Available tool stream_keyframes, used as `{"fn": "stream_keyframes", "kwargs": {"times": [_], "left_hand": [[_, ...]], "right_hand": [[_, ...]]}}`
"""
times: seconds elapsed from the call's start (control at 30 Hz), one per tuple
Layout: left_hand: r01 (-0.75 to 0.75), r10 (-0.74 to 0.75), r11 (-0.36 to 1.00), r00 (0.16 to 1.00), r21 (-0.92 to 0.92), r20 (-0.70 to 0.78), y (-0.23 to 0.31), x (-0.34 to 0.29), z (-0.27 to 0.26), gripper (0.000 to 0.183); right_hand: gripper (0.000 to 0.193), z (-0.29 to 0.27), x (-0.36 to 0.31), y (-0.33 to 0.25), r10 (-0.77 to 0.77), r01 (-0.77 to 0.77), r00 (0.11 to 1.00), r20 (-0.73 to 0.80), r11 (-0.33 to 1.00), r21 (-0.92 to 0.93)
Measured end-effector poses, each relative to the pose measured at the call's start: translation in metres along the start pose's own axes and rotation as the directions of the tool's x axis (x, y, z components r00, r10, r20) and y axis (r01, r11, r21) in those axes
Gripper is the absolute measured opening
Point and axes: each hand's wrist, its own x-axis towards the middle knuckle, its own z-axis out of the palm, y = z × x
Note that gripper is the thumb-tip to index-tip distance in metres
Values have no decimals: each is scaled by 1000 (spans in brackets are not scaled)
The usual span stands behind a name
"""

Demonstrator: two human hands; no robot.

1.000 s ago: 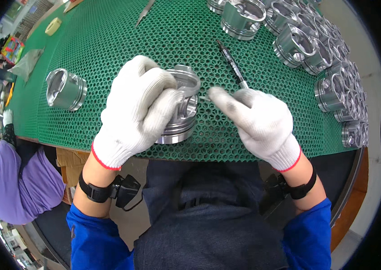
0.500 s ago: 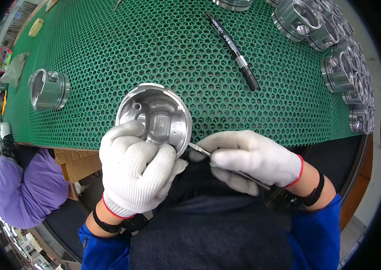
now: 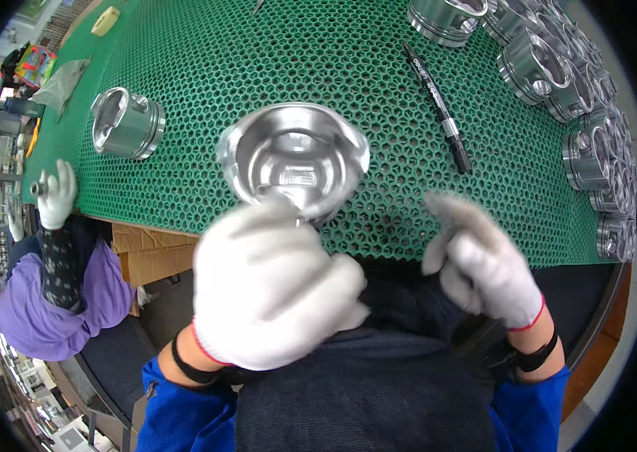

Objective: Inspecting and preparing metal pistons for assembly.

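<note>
A shiny metal piston (image 3: 300, 169) is tilted over the green mat, its hollow inside showing and its outline blurred by motion. My left hand (image 3: 273, 290), in a white knitted glove, is closed on the piston's near edge; its fingertips are partly hidden. Off to the right, my gloved right hand (image 3: 484, 264) is apart from the piston, its fingers curled and smeared by motion. Whatever lies between those fingers does not show clearly. A black marker pen (image 3: 439, 109) rests on the mat beyond my right hand.
Another piston (image 3: 129, 124) stands at the left on the green honeycomb mat (image 3: 205, 75). Several pistons (image 3: 589, 160) crowd the right side. A co-worker in a purple top (image 3: 62, 301) sits at the left, with a gloved hand (image 3: 57, 197) by the table edge. A cardboard box (image 3: 154, 252) stands below that edge.
The piston has tipped in my left hand, so its opening faces me differently. My right hand has moved right, away from the piston; the slim metal blade it held no longer shows clearly.
</note>
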Motion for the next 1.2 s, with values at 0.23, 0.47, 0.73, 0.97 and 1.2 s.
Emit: {"fn": "stream_keyframes", "kwargs": {"times": [0.23, 0.47, 0.73, 0.97, 1.2], "left_hand": [[146, -149, 988, 987, 56, 65, -46, -9, -13, 26], [144, -144, 989, 990, 46, 4, -63, 15, -4, 22], [91, -106, 989, 987, 120, 124, -29, -1, 1, 23], [108, -125, 987, 981, 120, 147, -29, -13, 2, 30], [460, -563, 809, 785, 366, 258, -7, -26, -15, 105]], "right_hand": [[47, -5, 27, -18, -629, 627, 770, -108, 777, -54], [41, 5, 76, -24, -737, 302, 582, 344, -197, -933], [39, 23, 61, -14, -668, 246, 722, 178, 7, -969], [41, -4, 53, -24, -114, 152, 986, 120, 913, -379], [41, -6, 31, -14, -22, 9, 994, -104, 993, -118]]}}
